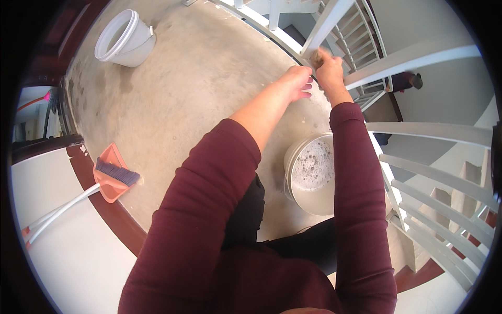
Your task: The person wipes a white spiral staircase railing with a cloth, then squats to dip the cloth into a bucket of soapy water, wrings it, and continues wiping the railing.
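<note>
My right hand (pixel 330 72) grips a small brownish cloth or pad (pixel 315 59) against the foot of a white railing post (pixel 322 29). It is blurred, so I cannot tell its exact kind. Just to the left is my left hand (pixel 300 80), its fingers apart and no held thing visible, beside the bottom rail at the floor's edge. Below the hands stands a white bucket (pixel 288 172) of water with foam and bubbles on top. My right sleeve hides part of its rim.
A second white bucket (pixel 135 49) stands at the upper left. A broom (pixel 117 172) rests on an orange dustpan (pixel 113 192) by the left wall. White balusters (pixel 435 165) line the stairwell, where a dark-clothed person (pixel 404 81) seems to be. A pink mop or brush (pixel 48 96) shows at far left.
</note>
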Demonstrator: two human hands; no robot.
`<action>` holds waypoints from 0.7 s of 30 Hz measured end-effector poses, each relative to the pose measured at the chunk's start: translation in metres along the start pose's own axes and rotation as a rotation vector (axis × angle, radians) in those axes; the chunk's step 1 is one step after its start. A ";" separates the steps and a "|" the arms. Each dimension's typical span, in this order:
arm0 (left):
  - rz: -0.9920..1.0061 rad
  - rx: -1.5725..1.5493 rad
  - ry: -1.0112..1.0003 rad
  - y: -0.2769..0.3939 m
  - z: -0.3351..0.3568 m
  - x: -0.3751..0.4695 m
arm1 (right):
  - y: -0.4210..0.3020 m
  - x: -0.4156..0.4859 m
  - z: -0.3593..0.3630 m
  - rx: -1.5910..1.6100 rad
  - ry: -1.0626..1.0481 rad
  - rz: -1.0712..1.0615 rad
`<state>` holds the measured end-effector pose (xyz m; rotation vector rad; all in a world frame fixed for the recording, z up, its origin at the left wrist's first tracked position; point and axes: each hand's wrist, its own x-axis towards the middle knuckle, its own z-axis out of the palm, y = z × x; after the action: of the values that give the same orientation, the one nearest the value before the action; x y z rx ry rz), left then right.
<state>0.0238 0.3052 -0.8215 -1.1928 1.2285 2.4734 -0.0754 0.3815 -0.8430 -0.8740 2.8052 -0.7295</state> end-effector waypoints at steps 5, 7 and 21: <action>0.004 0.026 -0.056 0.001 0.000 0.000 | 0.010 0.004 0.003 -0.309 -0.153 -0.155; 0.003 0.048 -0.066 0.001 0.000 0.001 | 0.013 0.001 -0.001 -0.437 -0.133 -0.261; -0.252 0.071 -0.145 0.004 0.002 -0.029 | 0.018 -0.101 -0.032 0.062 -0.002 -0.379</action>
<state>0.0404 0.3106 -0.7980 -1.0577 1.0476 2.2690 -0.0091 0.4640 -0.8265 -1.4125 2.6252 -0.8533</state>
